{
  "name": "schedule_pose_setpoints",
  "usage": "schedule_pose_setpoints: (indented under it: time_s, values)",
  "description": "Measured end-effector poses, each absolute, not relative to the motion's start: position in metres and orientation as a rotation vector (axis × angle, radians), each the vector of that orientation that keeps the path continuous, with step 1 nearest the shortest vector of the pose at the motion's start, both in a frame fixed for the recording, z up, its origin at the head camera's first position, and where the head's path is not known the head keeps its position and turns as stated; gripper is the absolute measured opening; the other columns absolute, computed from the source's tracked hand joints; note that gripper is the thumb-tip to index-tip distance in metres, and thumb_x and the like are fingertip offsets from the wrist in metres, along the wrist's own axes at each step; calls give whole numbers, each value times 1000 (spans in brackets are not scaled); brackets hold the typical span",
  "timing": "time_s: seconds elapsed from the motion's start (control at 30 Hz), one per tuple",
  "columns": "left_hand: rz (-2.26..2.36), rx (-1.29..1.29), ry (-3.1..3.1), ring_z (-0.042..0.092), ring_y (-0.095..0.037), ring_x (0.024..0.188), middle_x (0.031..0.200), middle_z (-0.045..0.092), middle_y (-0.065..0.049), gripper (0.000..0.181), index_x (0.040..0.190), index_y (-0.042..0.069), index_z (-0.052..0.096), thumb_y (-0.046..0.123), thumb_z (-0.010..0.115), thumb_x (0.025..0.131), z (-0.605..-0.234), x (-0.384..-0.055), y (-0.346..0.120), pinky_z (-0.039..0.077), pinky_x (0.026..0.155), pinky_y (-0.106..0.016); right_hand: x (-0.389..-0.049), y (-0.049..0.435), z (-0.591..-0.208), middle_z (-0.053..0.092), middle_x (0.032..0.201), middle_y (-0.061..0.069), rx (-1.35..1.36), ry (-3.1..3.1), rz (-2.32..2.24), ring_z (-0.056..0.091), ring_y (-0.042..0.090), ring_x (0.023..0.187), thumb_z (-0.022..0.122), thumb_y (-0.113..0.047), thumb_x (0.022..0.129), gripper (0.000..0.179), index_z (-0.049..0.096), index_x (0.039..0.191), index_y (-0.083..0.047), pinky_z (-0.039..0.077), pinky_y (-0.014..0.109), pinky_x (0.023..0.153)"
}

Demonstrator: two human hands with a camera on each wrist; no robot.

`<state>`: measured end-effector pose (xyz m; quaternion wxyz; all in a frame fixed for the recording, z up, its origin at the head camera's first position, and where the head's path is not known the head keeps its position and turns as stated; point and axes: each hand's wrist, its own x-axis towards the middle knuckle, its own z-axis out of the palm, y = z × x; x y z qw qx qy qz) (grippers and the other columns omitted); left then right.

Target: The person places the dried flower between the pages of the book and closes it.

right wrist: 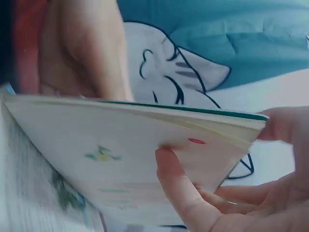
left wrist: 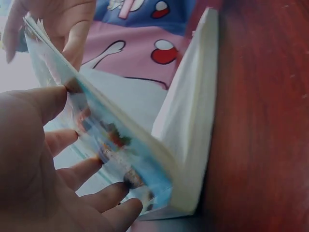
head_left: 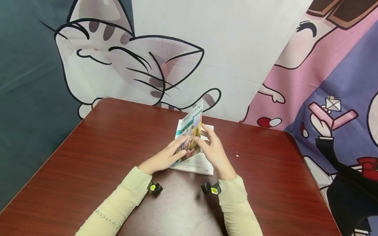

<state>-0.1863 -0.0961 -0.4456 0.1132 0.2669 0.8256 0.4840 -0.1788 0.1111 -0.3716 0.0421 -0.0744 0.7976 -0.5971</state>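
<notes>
A paperback book point(head_left: 190, 127) lies partly open on the table, its illustrated front cover and some leaves lifted steeply. My left hand point(head_left: 165, 157) rests its spread fingers on the outside of the cover; the left wrist view shows the fingertips touching the cover's picture point(left wrist: 120, 159). At the raised section's free edge, my right hand point(head_left: 218, 150) pinches the leaves with the thumb on the cover side. In the right wrist view, a finger presses the inner page point(right wrist: 120, 140), which carries a small green and yellow picture. The lower pages point(head_left: 198, 165) lie flat beneath.
The reddish-brown wooden table point(head_left: 118, 141) extends around the book. Small white scraps point(head_left: 237, 155) lie to its right. A cartoon-printed cloth point(head_left: 236, 59) hangs behind the table's far edge. Each wrist wears a small black camera point(head_left: 155, 188).
</notes>
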Motion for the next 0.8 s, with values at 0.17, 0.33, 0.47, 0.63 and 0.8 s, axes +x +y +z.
schedule_pose_setpoints:
  time_s: [0.17,0.33,0.47,0.63,0.8]
  values:
    - [1308,804,2486,12,-35,154,170,9,-12,66,164,16,16,34,47,109,-449,-183,-87,20,121,-55,-190,128,-377,58,138,24,-183,2592,-1676,69,37,103,65,-5,93,69,38,156,-11,59,40,79]
    - [1188,859,2558,11,-38,154,170,8,-12,67,163,11,20,33,51,107,-453,-180,-80,17,121,-57,-197,145,-382,47,151,23,-181,2700,-1437,62,38,115,68,0,91,74,36,157,-12,54,50,94]
    - [1075,869,2618,11,-39,154,170,10,-13,68,162,8,23,33,53,106,-456,-179,-73,14,122,-57,-201,155,-388,47,146,28,-192,2786,-1206,54,40,120,71,0,89,72,41,154,-5,44,56,104]
    - [918,815,2657,9,-41,154,169,14,-13,67,161,8,26,35,53,106,-456,-177,-66,13,122,-58,-207,162,-403,50,140,31,-188,2821,-1003,51,41,120,73,-3,87,70,44,150,1,41,57,106]
    - [751,764,2672,9,-38,155,169,15,-12,65,161,12,29,38,52,106,-451,-177,-60,15,121,-59,-214,162,-420,51,138,30,-165,2815,-923,53,37,117,75,-13,87,74,43,153,-3,45,55,102]
